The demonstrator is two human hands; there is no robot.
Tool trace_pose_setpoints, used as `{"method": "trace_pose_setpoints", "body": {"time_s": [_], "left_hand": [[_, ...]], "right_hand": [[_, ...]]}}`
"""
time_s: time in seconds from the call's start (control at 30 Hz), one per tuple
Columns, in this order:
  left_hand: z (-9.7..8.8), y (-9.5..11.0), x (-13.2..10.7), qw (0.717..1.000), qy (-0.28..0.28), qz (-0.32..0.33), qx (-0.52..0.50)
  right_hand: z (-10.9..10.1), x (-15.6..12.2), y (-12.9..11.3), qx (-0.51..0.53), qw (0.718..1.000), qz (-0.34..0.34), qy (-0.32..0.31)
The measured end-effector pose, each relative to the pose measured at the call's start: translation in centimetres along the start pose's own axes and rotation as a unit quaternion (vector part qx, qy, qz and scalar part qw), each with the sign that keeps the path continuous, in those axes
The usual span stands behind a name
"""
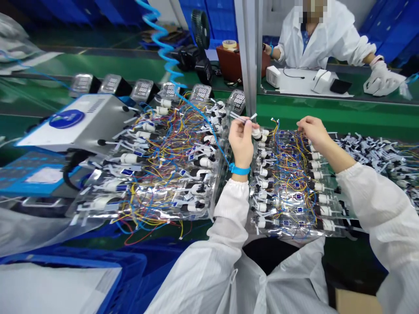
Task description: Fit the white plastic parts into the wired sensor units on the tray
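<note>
My left hand (241, 141), with a blue strap (239, 169) round its wrist, is closed on thin white strips (240, 117) at the back left corner of a clear plastic tray (278, 229). A white cylindrical part (258, 133) is right beside its fingers. My right hand (312, 130) is above the tray's back right corner, fingertips pinched together; what is between them, if anything, is too small to tell. In the tray, white-and-black cylindrical parts (317, 175) line both sides, with coloured wires (303, 168) and small blue pieces between them.
A second tray of wired parts (157, 174) lies to the left, near a grey-and-white machine (72, 122). Display units (201, 92) stand behind. White strips (369, 152) are heaped at right. A coiled blue hose (168, 65) hangs in front. A co-worker (321, 39) is across the bench.
</note>
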State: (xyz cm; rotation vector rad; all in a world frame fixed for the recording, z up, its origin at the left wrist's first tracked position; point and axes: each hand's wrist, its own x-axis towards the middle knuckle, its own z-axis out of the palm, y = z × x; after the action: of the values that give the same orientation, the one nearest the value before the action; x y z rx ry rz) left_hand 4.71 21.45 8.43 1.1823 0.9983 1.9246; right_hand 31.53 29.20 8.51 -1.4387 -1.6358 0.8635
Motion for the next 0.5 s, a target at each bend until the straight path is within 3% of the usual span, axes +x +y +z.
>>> {"method": "trace_pose_setpoints", "body": {"time_s": [0.2,0.33,0.5], "left_hand": [[1.8,5.3,1.4,0.989,0.054,0.087,-0.111],[2.1,6.8,2.0,0.989,0.045,0.091,-0.107],[2.0,7.0,2.3,0.989,0.038,0.098,-0.101]], "right_hand": [[0.1,-0.9,-2.7,0.141,0.986,0.077,0.051],[2.7,-1.3,-5.9,0.125,0.991,0.015,-0.038],[6.4,-0.5,-8.6,-0.013,0.980,-0.113,-0.163]]}}
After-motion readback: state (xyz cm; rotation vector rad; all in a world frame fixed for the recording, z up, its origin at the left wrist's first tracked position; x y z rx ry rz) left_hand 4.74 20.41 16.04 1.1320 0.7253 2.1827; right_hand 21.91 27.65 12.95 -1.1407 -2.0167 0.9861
